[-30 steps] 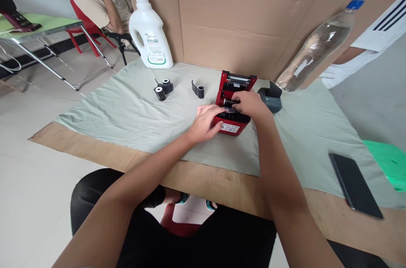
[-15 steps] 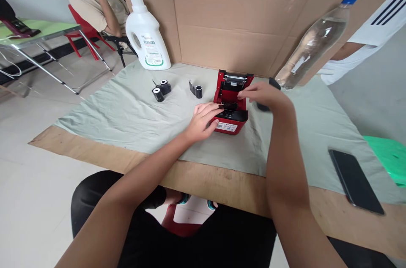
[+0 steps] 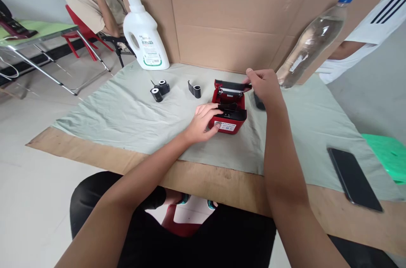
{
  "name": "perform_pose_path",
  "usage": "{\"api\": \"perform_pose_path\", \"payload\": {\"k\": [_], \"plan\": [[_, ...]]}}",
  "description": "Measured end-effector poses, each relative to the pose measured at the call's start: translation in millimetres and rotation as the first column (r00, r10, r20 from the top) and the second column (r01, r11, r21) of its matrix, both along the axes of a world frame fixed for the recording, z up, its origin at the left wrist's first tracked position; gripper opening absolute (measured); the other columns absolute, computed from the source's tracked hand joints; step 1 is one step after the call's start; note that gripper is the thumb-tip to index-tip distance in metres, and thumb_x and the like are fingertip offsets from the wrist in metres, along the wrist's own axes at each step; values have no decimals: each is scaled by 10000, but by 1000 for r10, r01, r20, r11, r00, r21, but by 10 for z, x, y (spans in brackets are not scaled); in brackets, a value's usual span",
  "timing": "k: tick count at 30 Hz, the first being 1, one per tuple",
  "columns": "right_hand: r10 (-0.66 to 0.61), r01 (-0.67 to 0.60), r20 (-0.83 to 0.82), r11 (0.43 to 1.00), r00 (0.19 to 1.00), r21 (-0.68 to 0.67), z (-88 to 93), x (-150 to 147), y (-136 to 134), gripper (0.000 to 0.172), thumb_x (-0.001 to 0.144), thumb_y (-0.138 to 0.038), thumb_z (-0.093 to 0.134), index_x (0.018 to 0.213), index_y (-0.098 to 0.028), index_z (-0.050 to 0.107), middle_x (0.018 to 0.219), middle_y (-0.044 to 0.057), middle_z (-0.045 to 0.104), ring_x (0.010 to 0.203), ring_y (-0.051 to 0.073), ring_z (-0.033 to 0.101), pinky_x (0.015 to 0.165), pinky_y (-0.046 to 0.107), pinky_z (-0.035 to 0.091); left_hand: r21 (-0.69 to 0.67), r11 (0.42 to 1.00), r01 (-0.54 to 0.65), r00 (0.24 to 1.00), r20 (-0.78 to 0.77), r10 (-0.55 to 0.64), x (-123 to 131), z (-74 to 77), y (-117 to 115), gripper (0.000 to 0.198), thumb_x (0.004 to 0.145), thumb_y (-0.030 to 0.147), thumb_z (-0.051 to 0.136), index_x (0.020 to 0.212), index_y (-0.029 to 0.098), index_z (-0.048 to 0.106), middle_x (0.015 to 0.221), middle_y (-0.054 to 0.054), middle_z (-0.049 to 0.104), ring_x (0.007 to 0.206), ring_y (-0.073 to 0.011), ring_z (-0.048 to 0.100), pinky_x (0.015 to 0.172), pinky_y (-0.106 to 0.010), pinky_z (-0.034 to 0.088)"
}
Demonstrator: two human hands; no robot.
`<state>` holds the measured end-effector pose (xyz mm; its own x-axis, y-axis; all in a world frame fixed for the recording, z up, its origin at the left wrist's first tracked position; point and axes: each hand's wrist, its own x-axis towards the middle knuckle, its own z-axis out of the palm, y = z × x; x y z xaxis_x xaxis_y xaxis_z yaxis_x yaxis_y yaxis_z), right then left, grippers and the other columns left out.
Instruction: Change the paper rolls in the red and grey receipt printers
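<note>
A small red and black receipt printer [image 3: 229, 127] stands on the cloth, its lid [image 3: 233, 85] tilted partway up. Black paper [image 3: 229, 106] from inside lies over its front edge. My left hand [image 3: 203, 123] grips the printer's front left corner, fingers on top over the paper's end and thumb on the front face. My right hand [image 3: 264, 84] is closed on the lid's right edge; its fingertips are partly hidden behind the lid. Left of the printer lie a loose small black roll [image 3: 194, 90] and a pair of similar rolls [image 3: 160, 90].
A white detergent jug [image 3: 146, 39] stands at the back left before a cardboard panel [image 3: 222, 14]. A clear water bottle [image 3: 312, 44] leans at the back right. A dark object [image 3: 259, 101] sits right of the printer. A phone [image 3: 354, 178] lies near the right front edge. People sit beyond the table.
The printer's lid has swung from upright forward and partly down. My right hand has moved from inside the printer up to the lid's right edge. My left hand stays at the front corner.
</note>
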<state>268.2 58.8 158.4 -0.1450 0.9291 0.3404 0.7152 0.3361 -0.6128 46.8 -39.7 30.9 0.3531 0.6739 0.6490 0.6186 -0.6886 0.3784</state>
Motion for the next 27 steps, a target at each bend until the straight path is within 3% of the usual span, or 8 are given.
{"api": "perform_pose_path", "payload": {"k": [3, 7, 12, 17, 23, 27], "plan": [[50, -45, 61, 996, 997, -79, 108, 9, -130, 507, 1016, -554, 485, 760, -209, 753, 671, 56, 701, 804, 249, 709, 868, 387, 542, 30, 999, 13, 1000, 2, -13, 14, -6, -8, 413, 993, 455, 520, 1310, 205, 607, 1456, -177, 584, 1366, -335, 514, 1130, -526, 389], [131, -100, 151, 976, 980, -194, 235, -49, -300, 519, 1010, -612, 510, 749, -223, 733, 715, 84, 743, 829, 276, 722, 853, 402, 542, 38, 999, -28, 1000, 13, 27, 35, 8, -26, 371, 995, 448, 512, 1275, 223, 606, 1530, -170, 533, 1397, -336, 486, 1146, -534, 375], [150, -83, 200, 946, 968, -312, 294, -78, -409, 583, 1026, -680, 414, 823, -231, 726, 816, 114, 786, 931, 322, 734, 889, 459, 543, 21, 994, -108, 991, 83, 106, 4, 34, 5, 365, 1029, 477, 455, 1252, 208, 561, 1596, -188, 478, 1470, -336, 445, 1171, -535, 348], [225, -184, 172, 957, 959, -222, 237, -34, -374, 683, 997, -790, 323, 938, -251, 738, 730, 100, 749, 941, 330, 724, 880, 455, 531, -82, 994, -77, 992, 93, 84, -41, 25, 79, 436, 1017, 495, 466, 1340, 204, 494, 1536, -197, 559, 1470, -322, 483, 1192, -528, 318], [133, -74, 252, 970, 958, -233, 208, -93, -448, 670, 1015, -760, 296, 1063, -249, 726, 911, 128, 745, 985, 336, 706, 888, 474, 514, -44, 998, -49, 995, 82, 52, -51, 36, 136, 480, 1012, 542, 469, 1357, 213, 532, 1489, -164, 607, 1481, -322, 464, 1223, -529, 277], [141, -98, 262, 980, 955, -171, 212, -150, -509, 616, 1034, -703, 313, 1062, -249, 728, 848, 106, 719, 919, 311, 692, 854, 448, 516, -25, 999, -26, 999, 31, 27, -48, 41, 132, 549, 1014, 570, 463, 1422, 211, 537, 1474, -161, 621, 1496, -342, 434, 1230, -548, 271]]}}
